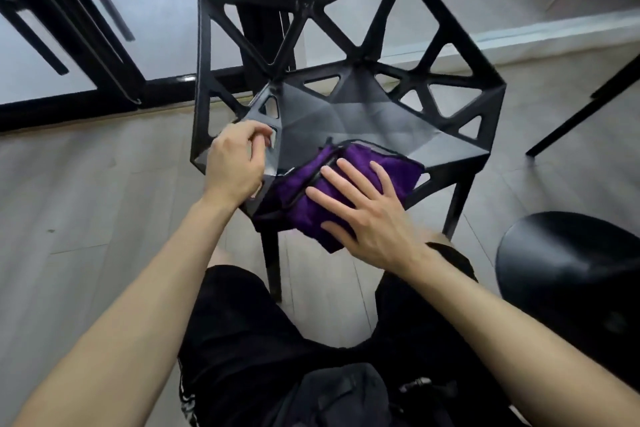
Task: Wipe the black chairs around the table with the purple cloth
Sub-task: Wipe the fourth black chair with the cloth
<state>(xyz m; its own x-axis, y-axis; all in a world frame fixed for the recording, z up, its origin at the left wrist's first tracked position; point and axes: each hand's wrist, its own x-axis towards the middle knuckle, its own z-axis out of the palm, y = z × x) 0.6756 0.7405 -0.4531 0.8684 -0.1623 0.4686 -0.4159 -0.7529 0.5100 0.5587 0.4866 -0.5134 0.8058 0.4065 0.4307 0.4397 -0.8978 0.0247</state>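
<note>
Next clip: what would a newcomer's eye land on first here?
The purple cloth, the one bright colour, lies at the front of the seat of the black chair at centre, pressed flat under the spread fingers of the right hand. The left hand sits with curled fingers at the seat's left edge. The chair's web of triangular cut-outs fills the upper middle.

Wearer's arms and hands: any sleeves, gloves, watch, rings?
None seen. Left hand and right hand are ungloved, with no rings or watch visible; both forearms are bare to the frame edge, no sleeves. Below them, black shorts with a white print at the left leg's edge.
</note>
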